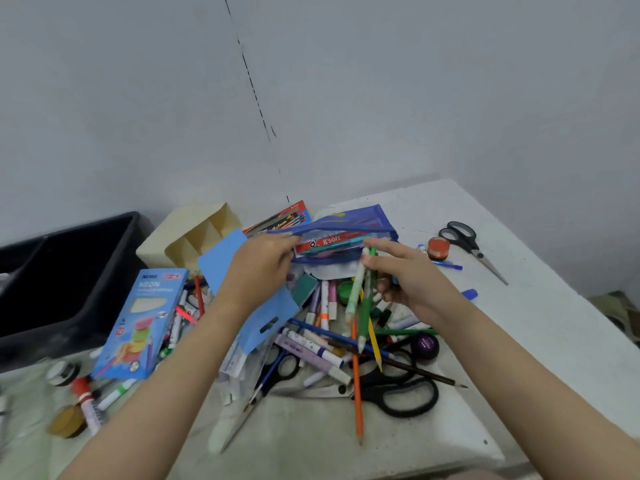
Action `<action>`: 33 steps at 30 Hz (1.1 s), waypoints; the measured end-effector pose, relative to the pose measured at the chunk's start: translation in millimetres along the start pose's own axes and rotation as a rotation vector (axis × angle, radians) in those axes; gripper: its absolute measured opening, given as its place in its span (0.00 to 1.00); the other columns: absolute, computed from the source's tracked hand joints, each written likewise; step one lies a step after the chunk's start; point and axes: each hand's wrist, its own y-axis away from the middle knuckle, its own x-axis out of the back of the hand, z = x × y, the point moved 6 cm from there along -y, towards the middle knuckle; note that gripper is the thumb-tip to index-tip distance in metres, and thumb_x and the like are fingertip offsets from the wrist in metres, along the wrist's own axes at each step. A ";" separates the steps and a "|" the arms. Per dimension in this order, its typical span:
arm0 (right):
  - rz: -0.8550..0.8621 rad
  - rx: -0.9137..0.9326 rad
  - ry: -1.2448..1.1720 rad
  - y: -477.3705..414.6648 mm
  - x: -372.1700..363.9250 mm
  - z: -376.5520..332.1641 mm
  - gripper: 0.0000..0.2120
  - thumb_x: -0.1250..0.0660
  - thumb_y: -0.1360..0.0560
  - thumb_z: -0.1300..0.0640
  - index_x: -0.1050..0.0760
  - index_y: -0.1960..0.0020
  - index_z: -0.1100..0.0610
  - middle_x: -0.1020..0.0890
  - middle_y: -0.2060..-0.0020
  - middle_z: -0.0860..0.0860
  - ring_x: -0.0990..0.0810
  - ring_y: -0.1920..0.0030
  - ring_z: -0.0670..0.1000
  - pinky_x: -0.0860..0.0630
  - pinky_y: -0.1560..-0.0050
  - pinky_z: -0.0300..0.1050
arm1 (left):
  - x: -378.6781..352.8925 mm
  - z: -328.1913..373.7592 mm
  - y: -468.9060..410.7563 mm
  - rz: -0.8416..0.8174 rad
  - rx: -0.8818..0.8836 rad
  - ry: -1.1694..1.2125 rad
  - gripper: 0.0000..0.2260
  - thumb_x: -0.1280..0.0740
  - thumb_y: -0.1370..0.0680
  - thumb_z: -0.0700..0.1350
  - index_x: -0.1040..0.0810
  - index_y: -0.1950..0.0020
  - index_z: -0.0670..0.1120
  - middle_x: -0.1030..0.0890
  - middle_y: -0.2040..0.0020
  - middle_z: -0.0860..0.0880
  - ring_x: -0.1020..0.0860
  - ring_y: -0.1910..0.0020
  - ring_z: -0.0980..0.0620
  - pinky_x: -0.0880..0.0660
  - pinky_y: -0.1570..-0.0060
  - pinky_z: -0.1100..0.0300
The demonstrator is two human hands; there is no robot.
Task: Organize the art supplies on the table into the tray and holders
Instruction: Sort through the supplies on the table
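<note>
Grey walls meet in a corner behind a white table (519, 306) crowded with art supplies, seen from the head camera.

A black tray (69, 271) sits at the far left. Just beside it stands a cream holder (197, 233) with open compartments.

The left hand (263, 268) is raised over the pile. Its fingertips (294, 238) pinch the upper rim of a blue see-through pouch (349, 230), which is lifted off the table with a red pen pack visible inside.

The right hand (412, 282) is close by. Its thumb and curled fingers grip a pale green pen (356, 289) and a green pencil (366, 306) together. Their top ends touch or nearly touch the lower front of the pouch, and their lower ends hang down over the heap. The index finger lies straight, pointing at the pouch.

Under the left wrist is a blue card (221, 261). A blue box of neon pencils (142, 323) lies to the left of the heap. In the heap are an orange pencil (356, 386), black scissors (405, 393) and markers. A second pair of scissors (471, 247) lies well apart at the right.
</note>
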 end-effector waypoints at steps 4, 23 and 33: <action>0.030 -0.017 -0.055 -7.5 -12.4 -2.9 0.13 0.31 0.26 0.62 0.22 0.42 0.54 0.23 0.72 0.49 0.27 0.77 0.46 0.28 0.76 0.37 | 3.4 -4.2 -7.8 0.073 0.044 0.095 0.09 0.39 0.24 0.37 0.21 0.48 0.43 0.20 0.61 0.47 0.25 0.60 0.47 0.28 0.65 0.53; 0.289 -0.093 -0.212 -60.1 -34.9 -15.0 0.10 0.35 0.24 0.65 0.29 0.45 0.69 0.21 0.64 0.60 0.20 0.77 0.50 0.20 0.73 0.43 | 5.0 -21.9 -14.4 0.047 0.162 0.368 0.19 0.35 0.25 0.36 0.25 0.35 0.45 0.21 0.41 0.48 0.28 0.49 0.59 0.35 0.55 0.76; 0.342 -0.003 0.137 -51.2 -25.0 -28.8 0.06 0.36 0.24 0.61 0.25 0.50 0.63 0.17 0.61 0.56 0.23 0.77 0.50 0.30 0.80 0.38 | 0.8 -33.8 -17.6 0.051 0.173 0.420 0.19 0.35 0.26 0.36 0.25 0.35 0.45 0.21 0.41 0.50 0.24 0.47 0.56 0.31 0.48 0.66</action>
